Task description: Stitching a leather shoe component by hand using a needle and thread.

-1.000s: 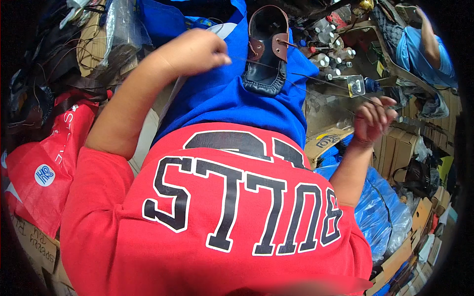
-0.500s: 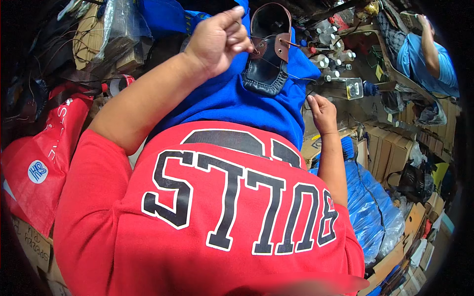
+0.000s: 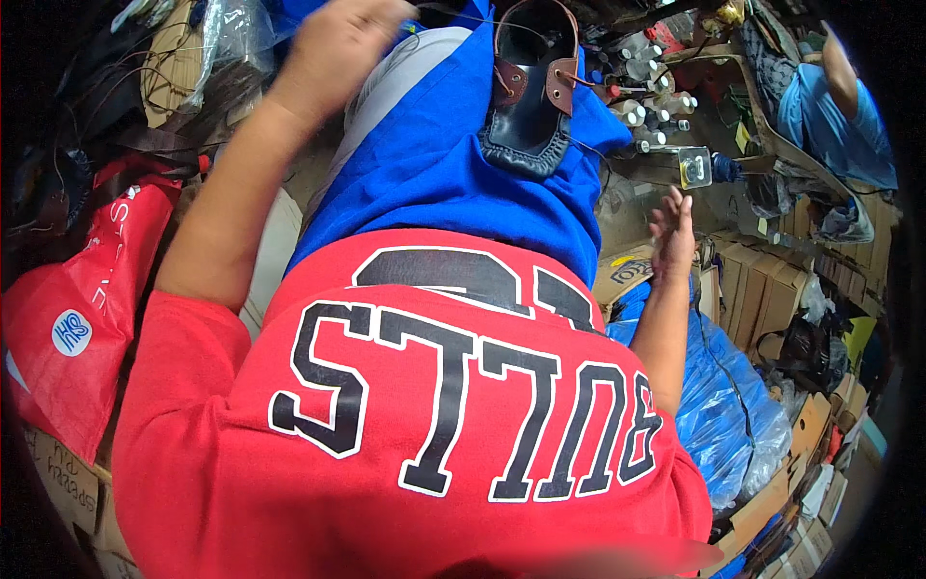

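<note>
A black moccasin-style shoe upper [image 3: 524, 135] with a brown collar and laces lies over my blue-clad lap, its gathered toe toward me. A thin thread [image 3: 463, 16] runs from the shoe's collar to my left hand [image 3: 349, 46], which is up at the far left, blurred, its fingers closed around the thread's end. My right hand [image 3: 672, 236] is raised to the right of the shoe, apart from it, with fingers stretched out and nothing visible in them. Another dark strand [image 3: 590, 148] trails from the shoe's right side toward the bottles.
Several small bottles [image 3: 659, 101] with white caps stand right of the shoe, beside a clear bottle [image 3: 696, 168] lying sideways. Blue plastic wrapping [image 3: 719, 396] and cardboard [image 3: 762, 285] fill the right. A red bag [image 3: 87, 309] is at left. Another person in blue [image 3: 834, 121] is at far right.
My left hand has swung away to the left, drawing the thread out from the shoe. My right hand has moved slightly right and its fingers have opened out.
</note>
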A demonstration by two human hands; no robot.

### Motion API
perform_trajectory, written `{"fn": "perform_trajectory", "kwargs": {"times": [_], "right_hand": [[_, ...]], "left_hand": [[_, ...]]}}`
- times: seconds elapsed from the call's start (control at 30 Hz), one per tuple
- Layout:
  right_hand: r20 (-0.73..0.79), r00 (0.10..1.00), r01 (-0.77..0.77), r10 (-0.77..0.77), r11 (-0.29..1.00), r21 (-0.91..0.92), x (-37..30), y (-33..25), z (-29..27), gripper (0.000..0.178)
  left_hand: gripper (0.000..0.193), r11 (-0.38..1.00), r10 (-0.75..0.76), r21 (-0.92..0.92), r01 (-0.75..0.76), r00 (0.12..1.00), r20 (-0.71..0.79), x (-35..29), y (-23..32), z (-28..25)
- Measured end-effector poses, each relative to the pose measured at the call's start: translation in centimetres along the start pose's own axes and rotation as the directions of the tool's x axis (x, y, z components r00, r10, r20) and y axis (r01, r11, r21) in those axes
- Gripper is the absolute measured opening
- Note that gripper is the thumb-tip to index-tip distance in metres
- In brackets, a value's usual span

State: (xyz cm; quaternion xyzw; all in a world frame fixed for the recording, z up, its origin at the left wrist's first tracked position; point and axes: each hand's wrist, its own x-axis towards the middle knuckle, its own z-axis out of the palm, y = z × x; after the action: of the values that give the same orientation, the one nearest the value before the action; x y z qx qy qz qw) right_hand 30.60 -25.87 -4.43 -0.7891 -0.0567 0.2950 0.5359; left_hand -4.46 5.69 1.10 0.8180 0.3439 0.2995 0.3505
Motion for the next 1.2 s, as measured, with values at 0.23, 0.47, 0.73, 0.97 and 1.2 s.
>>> {"fn": "perform_trajectory", "kwargs": {"times": [0.23,0.47,0.73,0.97,1.2], "right_hand": [[0.627,0.688,0.595,-0.366,0.779,-0.199,-4.0,-9.7,9.9,0.026],[0.840,0.520,0.815,-0.153,0.385,-0.434,-5.3,-11.6,14.1,0.032],[0.714,0.619,0.682,-0.327,0.675,-0.282,-6.6,-13.0,7.8,0.028],[0.705,0.566,0.795,-0.428,0.512,-0.327,-8.2,-10.9,9.2,0.019],[0.710,0.549,0.824,-0.441,0.428,-0.371,-6.6,-9.9,11.3,0.020]], "left_hand": [[0.034,0.919,0.322,0.036,-0.392,0.802,0.503,-4.4,5.6,7.0],[0.030,0.929,0.293,0.058,-0.365,0.823,0.487,-4.2,5.7,7.3],[0.030,0.947,0.235,0.062,-0.315,0.811,0.535,-3.5,5.7,7.7],[0.030,0.982,0.090,-0.186,-0.014,0.911,0.402,2.9,3.4,7.0],[0.053,0.958,0.241,-0.249,-0.140,0.863,0.444,5.1,3.4,10.5]]}}
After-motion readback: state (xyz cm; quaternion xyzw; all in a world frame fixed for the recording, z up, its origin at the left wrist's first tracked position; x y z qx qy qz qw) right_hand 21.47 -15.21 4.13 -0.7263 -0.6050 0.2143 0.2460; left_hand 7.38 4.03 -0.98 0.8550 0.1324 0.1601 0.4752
